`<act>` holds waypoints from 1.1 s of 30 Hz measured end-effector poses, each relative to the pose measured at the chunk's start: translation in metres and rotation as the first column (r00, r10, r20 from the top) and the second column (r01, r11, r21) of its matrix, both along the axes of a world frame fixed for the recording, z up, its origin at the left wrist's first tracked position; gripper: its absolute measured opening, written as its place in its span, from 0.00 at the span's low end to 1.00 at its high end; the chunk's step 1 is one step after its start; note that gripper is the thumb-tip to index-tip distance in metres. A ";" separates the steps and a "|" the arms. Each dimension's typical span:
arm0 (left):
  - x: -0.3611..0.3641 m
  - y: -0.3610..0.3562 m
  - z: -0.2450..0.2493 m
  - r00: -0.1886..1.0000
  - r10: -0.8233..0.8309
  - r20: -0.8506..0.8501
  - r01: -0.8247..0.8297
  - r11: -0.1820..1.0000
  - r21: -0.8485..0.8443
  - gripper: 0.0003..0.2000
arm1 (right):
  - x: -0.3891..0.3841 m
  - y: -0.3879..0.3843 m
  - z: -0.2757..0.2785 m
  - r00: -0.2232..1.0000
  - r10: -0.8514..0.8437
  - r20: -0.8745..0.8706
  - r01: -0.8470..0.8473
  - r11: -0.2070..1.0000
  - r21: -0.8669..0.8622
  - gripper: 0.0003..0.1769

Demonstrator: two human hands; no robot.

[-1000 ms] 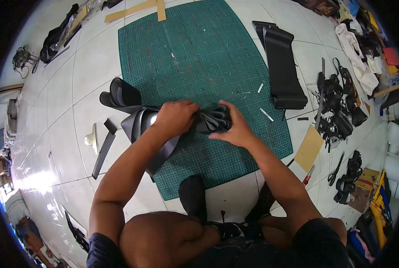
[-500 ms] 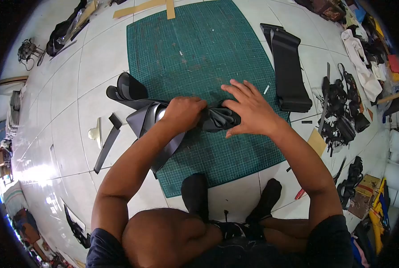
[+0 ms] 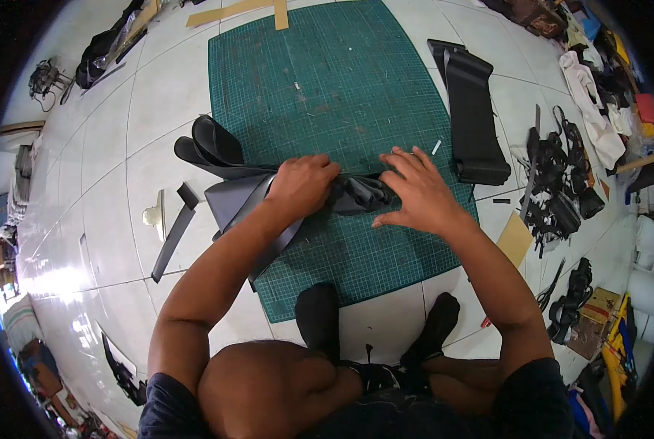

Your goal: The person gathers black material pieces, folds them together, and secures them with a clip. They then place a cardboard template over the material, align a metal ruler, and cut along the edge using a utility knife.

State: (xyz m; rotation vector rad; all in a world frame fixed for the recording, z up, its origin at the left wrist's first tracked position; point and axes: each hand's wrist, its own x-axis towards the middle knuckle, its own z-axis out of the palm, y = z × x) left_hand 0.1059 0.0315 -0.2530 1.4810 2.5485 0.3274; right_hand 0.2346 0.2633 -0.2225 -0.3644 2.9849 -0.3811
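A bundle of black sheet material (image 3: 232, 194) lies across the left edge of the green cutting mat (image 3: 327, 88). My left hand (image 3: 303, 184) is closed around its gathered middle. The folded end of the bundle, to the right of that hand, rests over the mat. Beside this end is my right hand (image 3: 413, 189), its fingers and thumb spread, with nothing held between them. Loops of the material stand up at the far left, and wider flaps hang below my left forearm.
A folded black strip (image 3: 473, 110) lies along the mat's right edge. Black scraps (image 3: 561, 183) are heaped farther right, near a tan piece (image 3: 515, 240). On the left floor are a narrow dark strip (image 3: 173, 238) and a pale tool (image 3: 153, 214). Tan strips (image 3: 232, 12) lie beyond the mat.
My right hand has shifted slightly right, away from the folded end, which shows more fully. My left hand keeps its hold, and the loops at the left have moved slightly.
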 end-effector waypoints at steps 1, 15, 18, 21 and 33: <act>0.000 0.001 0.000 1.000 -0.002 0.012 0.002 1.000 -0.007 0.11 | 0.001 -0.001 -0.001 1.000 -0.003 0.004 0.003 1.000 -0.003 0.44; -0.002 0.000 0.000 0.998 -0.025 -0.049 0.027 0.999 0.035 0.07 | 0.000 -0.007 0.001 0.995 0.053 -0.085 -0.060 0.995 -0.077 0.38; -0.002 0.001 0.003 0.999 -0.027 -0.026 0.027 1.000 0.010 0.07 | 0.002 -0.001 0.005 0.997 0.047 -0.064 -0.050 0.998 -0.039 0.37; -0.002 0.000 0.006 0.999 -0.027 0.026 0.028 0.999 -0.044 0.10 | 0.004 0.001 0.003 0.997 0.032 -0.063 -0.035 0.998 -0.046 0.36; -0.004 0.001 0.004 0.999 -0.030 0.030 0.031 0.998 -0.046 0.09 | 0.016 0.004 -0.002 0.986 0.001 -0.168 -0.036 0.978 -0.205 0.36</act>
